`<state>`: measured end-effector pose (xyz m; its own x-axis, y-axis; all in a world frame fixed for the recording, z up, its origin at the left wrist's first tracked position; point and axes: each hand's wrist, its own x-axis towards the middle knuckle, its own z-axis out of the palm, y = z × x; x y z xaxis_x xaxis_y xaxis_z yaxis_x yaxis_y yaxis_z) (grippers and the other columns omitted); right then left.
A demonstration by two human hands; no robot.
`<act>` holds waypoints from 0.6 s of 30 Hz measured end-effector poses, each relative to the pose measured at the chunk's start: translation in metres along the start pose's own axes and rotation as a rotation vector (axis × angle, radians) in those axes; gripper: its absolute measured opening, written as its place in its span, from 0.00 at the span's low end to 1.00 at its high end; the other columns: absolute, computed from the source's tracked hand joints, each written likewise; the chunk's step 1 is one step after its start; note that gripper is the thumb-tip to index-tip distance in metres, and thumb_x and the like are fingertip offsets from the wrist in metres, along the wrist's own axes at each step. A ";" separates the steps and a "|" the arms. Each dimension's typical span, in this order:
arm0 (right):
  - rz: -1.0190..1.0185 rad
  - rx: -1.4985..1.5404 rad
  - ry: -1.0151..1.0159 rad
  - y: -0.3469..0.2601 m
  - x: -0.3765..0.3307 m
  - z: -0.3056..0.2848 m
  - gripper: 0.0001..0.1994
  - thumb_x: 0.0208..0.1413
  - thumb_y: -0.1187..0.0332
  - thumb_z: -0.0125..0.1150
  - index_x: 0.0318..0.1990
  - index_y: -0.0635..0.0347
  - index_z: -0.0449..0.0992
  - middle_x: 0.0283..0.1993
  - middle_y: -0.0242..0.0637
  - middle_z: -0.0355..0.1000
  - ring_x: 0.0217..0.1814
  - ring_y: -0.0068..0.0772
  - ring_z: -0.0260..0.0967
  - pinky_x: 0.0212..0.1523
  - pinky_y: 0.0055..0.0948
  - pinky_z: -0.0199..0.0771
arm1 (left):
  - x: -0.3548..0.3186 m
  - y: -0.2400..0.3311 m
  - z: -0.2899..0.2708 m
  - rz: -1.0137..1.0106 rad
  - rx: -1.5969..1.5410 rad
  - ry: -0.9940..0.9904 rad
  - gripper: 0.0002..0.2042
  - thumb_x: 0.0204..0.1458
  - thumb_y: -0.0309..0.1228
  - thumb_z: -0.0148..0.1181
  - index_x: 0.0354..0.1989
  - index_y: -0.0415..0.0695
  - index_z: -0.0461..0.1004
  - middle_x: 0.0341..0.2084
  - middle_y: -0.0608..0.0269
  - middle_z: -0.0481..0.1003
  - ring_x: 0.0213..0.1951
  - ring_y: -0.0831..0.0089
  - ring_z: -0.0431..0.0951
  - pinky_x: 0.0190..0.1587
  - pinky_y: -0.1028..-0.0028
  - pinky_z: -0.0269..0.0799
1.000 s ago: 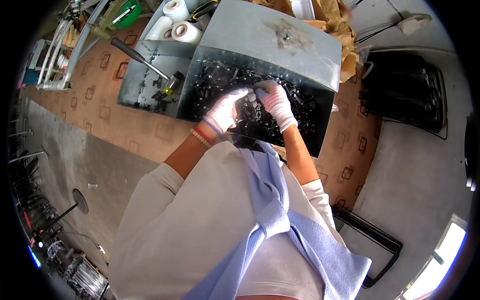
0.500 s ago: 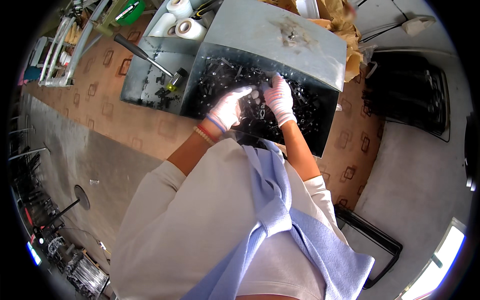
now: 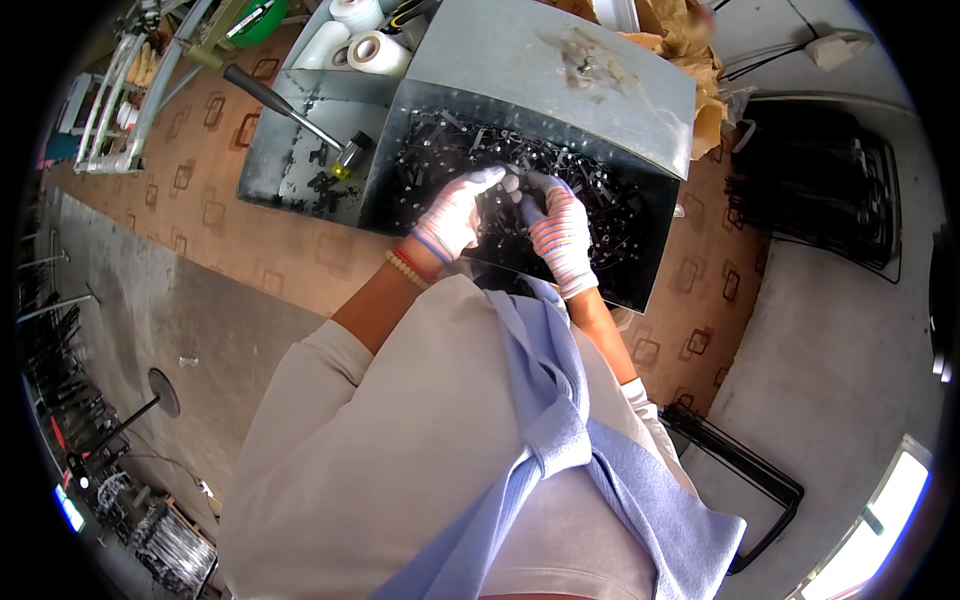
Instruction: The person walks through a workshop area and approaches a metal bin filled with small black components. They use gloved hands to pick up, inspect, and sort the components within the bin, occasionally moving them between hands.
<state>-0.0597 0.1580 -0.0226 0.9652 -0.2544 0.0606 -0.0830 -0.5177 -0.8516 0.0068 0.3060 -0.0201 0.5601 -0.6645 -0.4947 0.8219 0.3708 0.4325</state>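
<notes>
My left hand [image 3: 455, 215] and right hand [image 3: 560, 235], both gloved, met over the metal bin [image 3: 640, 290] full of small black parts [image 3: 600, 200], at about twelve o'clock from my chest. The fingertips came together around a small piece [image 3: 512, 184], though I could not tell which hand actually gripped it. A hammer [image 3: 290, 110] lay in the tray [image 3: 270, 170] at ten o'clock, with rolls of white film [image 3: 375, 50] beyond it.

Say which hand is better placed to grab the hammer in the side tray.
Left. The left hand sits on the side nearer the hammer; the right hand is farther and seems to pinch a small dark part, so it looks busier.
</notes>
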 end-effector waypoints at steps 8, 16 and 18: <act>-0.099 0.042 -0.164 -0.024 0.000 -0.027 0.08 0.49 0.74 0.55 0.37 0.62 0.75 0.32 0.42 0.72 0.33 0.35 0.67 0.39 0.28 0.66 | 0.000 -0.002 -0.005 0.042 -0.049 -0.102 0.13 0.55 0.35 0.47 0.43 0.39 0.69 0.29 0.67 0.73 0.33 0.74 0.74 0.40 0.72 0.72; 0.584 0.997 -0.427 -0.024 -0.014 -0.041 0.14 0.55 0.63 0.53 0.43 0.63 0.70 0.29 0.33 0.71 0.23 0.20 0.64 0.24 0.17 0.63 | -0.007 0.004 0.004 0.014 -0.147 -0.308 0.13 0.55 0.32 0.47 0.44 0.35 0.66 0.25 0.68 0.69 0.30 0.73 0.70 0.36 0.72 0.70; 0.546 0.910 -0.366 -0.022 -0.018 -0.037 0.14 0.53 0.63 0.56 0.40 0.64 0.71 0.26 0.32 0.69 0.21 0.20 0.62 0.23 0.18 0.63 | -0.006 0.004 0.002 0.015 -0.149 -0.272 0.13 0.54 0.31 0.47 0.44 0.35 0.66 0.25 0.68 0.69 0.31 0.73 0.70 0.36 0.72 0.70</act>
<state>-0.0851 0.1432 0.0141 0.8820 0.0680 -0.4662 -0.4495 0.4178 -0.7895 0.0063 0.3099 -0.0142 0.5403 -0.8001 -0.2605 0.8313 0.4595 0.3128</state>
